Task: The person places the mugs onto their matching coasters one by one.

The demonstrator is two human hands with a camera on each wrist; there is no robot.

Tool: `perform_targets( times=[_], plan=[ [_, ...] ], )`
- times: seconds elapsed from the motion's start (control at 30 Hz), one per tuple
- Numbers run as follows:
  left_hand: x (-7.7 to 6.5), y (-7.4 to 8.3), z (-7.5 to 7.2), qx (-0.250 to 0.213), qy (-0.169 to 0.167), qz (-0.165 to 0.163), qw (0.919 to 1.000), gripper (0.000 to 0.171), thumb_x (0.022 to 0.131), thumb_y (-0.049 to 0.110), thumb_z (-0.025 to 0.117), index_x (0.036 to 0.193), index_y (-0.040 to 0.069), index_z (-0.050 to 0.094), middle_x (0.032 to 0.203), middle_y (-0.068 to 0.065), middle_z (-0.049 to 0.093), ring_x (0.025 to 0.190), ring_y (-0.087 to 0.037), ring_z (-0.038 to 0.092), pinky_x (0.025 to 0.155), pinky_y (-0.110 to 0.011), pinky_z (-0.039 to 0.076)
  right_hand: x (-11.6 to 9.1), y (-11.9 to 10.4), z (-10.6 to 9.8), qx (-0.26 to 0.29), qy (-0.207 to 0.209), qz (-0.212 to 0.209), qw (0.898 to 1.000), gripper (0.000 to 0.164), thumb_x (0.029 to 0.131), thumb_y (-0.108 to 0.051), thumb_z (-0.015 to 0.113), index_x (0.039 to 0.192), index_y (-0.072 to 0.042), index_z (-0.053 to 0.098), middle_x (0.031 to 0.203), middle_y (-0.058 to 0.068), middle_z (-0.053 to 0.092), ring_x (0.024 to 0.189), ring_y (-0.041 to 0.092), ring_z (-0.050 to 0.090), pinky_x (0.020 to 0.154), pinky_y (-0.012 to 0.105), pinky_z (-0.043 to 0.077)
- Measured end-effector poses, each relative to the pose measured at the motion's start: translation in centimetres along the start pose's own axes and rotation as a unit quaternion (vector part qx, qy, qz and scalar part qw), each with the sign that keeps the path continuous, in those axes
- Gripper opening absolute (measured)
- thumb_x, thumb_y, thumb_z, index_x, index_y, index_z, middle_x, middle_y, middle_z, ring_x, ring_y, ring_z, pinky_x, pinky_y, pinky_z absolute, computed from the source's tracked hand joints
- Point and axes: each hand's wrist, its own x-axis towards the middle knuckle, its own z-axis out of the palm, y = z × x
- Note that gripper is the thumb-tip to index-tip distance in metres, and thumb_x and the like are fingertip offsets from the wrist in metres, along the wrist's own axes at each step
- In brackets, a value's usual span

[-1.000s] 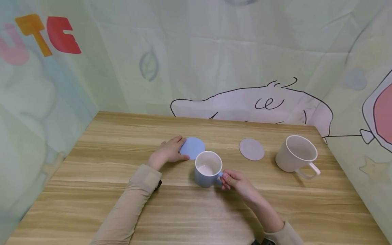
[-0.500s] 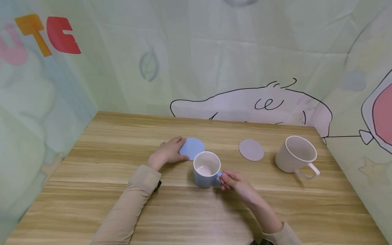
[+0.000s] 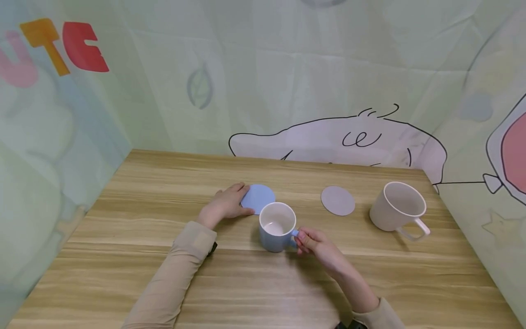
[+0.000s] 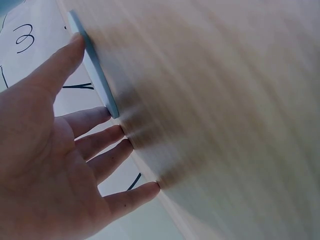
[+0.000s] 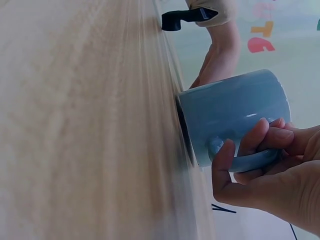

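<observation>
Gripping the handle [image 5: 252, 161] of a blue mug [image 3: 274, 240], the right hand [image 3: 314, 244] has its fingers curled closely round it, with the mug's body directly to that hand's left. The mug is upright, its pale inside facing up; whether its base touches the worktop [image 3: 164, 187] cannot be told.

The left hand [image 3: 228, 201] is spread wide, its fingers extended and apart. Its thumb and index finger touch the rim of a round blue coaster [image 3: 259, 199], which lies flat to the right of that hand, just beyond the mug. The other fingertips reach down to the worktop at its surface.

Farther out from the right hand, and slightly to its right, lies a round greyish-mauve coaster [image 3: 338, 200]. Well to the right of the same hand stands a larger pale mug [image 3: 386, 214], upright, its own handle pointing right and towards the person. A printed curtain [image 3: 255, 82] rises beyond both hands. Beige sleeves [image 3: 164, 283] cover the forearms, cuffs just behind the wrists.
</observation>
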Motion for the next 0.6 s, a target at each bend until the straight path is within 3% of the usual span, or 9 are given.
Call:
perform_targets(
  times=[0.13, 0.33, 0.6],
  plan=[
    [-0.03, 0.00, -0.03, -0.001, -0.001, 0.000, 1.0000, 0.083, 0.090, 0.047, 0.062, 0.151, 0.005, 0.026, 0.159, -0.019, 0.023, 0.147, -0.036, 0.023, 0.112, -0.068, 0.019, -0.01, -0.16, 0.01, -0.001, 0.003, 0.006, 1.000, 0.025, 0.103, -0.017, 0.040, 0.082, -0.006, 0.050, 0.073, -0.008, 0.045, 0.071, 0.005, 0.050, 0.074, 0.019, 0.044],
    [-0.04, 0.07, -0.06, -0.002, 0.001, 0.001, 1.0000, 0.082, 0.090, 0.047, 0.063, 0.151, 0.005, 0.027, 0.158, -0.019, 0.023, 0.146, -0.036, 0.024, 0.112, -0.068, 0.020, -0.01, -0.36, -0.04, -0.009, 0.003, -0.004, 1.000, 0.034, 0.103, -0.017, 0.038, 0.088, 0.013, 0.044, 0.069, -0.007, 0.041, 0.072, 0.007, 0.049, 0.075, 0.021, 0.043],
    [-0.02, 0.09, -0.04, -0.001, 0.001, 0.002, 1.0000, 0.083, 0.089, 0.047, 0.063, 0.151, 0.005, 0.027, 0.158, -0.020, 0.024, 0.146, -0.037, 0.025, 0.112, -0.067, 0.020, 0.01, -0.56, -0.14, -0.007, 0.008, -0.006, 1.000, 0.027, 0.103, -0.014, 0.038, 0.084, 0.002, 0.048, 0.069, -0.007, 0.040, 0.067, 0.005, 0.044, 0.076, 0.021, 0.047]
  ],
)
